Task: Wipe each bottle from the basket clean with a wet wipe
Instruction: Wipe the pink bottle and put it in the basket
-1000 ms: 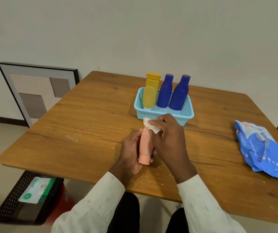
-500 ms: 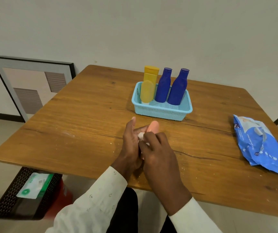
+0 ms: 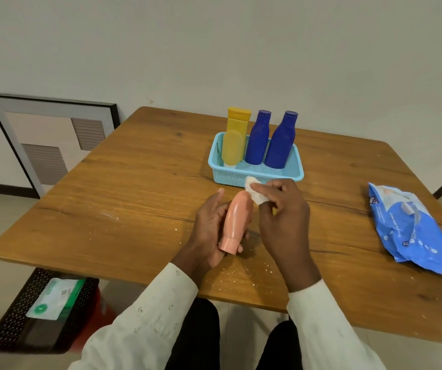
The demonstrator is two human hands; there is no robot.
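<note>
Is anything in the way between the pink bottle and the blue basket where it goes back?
Nothing visible blocks it. The pink bottle lies in the left hand, just in front of the basket. The basket's near side is free; the yellow bottle and two blue bottles stand behind.

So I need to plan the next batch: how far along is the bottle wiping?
Nothing visibly finished: no bottle stands set aside. In hand: the left hand holds the pink bottle while the right hand pinches the wet wipe at its far end. Left: the yellow bottle and two blue bottles in the basket.
</note>
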